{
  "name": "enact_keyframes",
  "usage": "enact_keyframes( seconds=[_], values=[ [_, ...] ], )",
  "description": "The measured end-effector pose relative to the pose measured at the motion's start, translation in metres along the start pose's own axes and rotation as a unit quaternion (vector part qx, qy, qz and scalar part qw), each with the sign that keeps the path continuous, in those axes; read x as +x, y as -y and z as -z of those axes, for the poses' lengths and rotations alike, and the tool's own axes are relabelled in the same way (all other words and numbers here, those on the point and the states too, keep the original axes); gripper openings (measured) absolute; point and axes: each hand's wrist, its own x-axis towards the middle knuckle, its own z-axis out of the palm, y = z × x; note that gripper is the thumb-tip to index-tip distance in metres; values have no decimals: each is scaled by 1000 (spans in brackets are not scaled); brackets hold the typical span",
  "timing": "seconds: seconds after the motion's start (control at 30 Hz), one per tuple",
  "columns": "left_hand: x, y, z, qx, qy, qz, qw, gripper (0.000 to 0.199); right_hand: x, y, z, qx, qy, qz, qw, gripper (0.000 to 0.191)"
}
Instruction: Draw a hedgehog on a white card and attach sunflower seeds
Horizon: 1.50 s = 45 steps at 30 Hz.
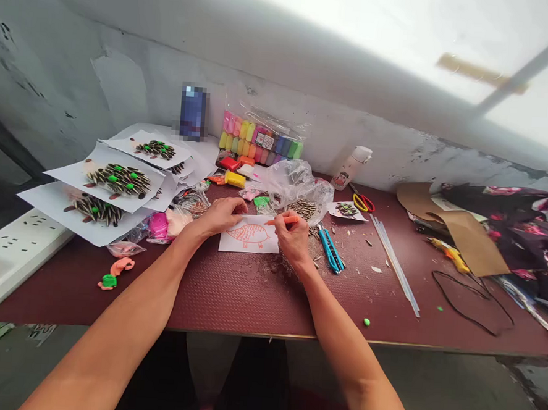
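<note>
In the middle of the table lies a small white paper [248, 245] with an orange drawing of an animal, short strokes filling its body. My right hand [292, 237] grips an orange marker [282, 220] over the paper's right side; I cannot tell whether its tip touches. My left hand [224, 215] rests at the upper left edge of the paper, fingers stretched out and holding nothing. Just right of my right hand is a turquoise utility knife [331, 249]. Behind it, a clear plastic bag [298, 185] and a heap of striped seeds [303, 208] partly surround that hand.
Sheets with seed hedgehogs [120, 180] are stacked left, near a white power strip [21, 239]. Colourful clay packs [259, 139] lean on the wall beside a white bottle [352, 168]. Rightward are scissors [363, 202], glue sticks [395, 265] and dark floral cloth [527, 236].
</note>
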Motion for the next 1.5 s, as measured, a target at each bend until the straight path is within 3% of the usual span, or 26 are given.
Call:
enact_keyframes(
  seconds=[0.27,0.57,0.8,1.5],
  values=[
    [-2,0,3,-56,-10,10,998,34,-4,-3,-5,-50,23,12,998,28],
    [0,0,2,-13,-52,1,999,30,-6,-3,-8,-68,51,21,996,31],
    [-2,-10,-4,2,-6,26,1000,24,-7,-3,-10,-72,50,20,996,30],
    [-1,-12,-4,37,9,46,998,25,-9,-3,-12,-79,69,20,994,29]
  ],
)
